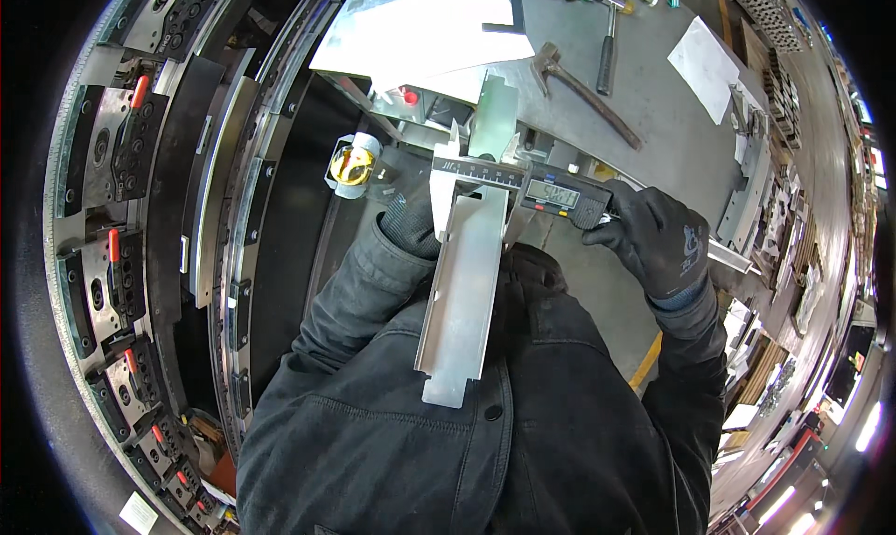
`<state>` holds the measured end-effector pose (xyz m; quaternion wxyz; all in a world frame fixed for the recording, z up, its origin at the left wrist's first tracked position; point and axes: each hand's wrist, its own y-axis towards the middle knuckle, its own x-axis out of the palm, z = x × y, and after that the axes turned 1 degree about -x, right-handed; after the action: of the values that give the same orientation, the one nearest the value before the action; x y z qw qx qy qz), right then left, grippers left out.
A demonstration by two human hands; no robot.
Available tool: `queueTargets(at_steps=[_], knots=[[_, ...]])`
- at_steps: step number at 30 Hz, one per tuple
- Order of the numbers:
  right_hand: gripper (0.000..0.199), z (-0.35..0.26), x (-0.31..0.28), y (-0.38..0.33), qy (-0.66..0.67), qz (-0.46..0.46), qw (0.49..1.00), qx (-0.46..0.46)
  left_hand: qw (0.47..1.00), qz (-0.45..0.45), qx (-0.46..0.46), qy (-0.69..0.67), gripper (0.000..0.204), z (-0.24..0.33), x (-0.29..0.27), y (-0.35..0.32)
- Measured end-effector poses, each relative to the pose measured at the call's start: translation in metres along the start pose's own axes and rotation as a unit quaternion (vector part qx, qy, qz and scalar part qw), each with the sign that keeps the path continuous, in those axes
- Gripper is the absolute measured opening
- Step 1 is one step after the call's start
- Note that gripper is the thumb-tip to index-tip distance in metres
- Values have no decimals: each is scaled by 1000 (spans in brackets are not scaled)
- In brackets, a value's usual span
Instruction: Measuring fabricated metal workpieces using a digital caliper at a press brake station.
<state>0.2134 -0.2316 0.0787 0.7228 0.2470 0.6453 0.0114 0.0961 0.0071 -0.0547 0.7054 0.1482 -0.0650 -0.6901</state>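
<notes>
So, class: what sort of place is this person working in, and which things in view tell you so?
Most likely a metalworking shop. Gloved hands close a digital caliper on a long bent strip of bare sheet metal; a hammer lies on the grey steel workbench; red-handled toggle clamps sit on a curved fixture.

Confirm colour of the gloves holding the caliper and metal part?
Black, both hands: right hand on the digital caliper, left hand behind the bent sheet-metal part. Head view.

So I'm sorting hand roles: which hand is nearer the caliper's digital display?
Right. The right hand grips the caliper beside its display; the left hand holds the metal strip farther off.
</notes>
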Motion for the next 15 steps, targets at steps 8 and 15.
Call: queueTargets(at_steps=[8, 15], knots=[[49, -4, 0, 4, -18, 0, 1000, 14, 999, -19, 37, 4, 48, -4, -3, 1], [49, -1, 7, 1, -23, 34, 999, -4, 997, -32, 67, 11, 48, -4, -3, -2]])
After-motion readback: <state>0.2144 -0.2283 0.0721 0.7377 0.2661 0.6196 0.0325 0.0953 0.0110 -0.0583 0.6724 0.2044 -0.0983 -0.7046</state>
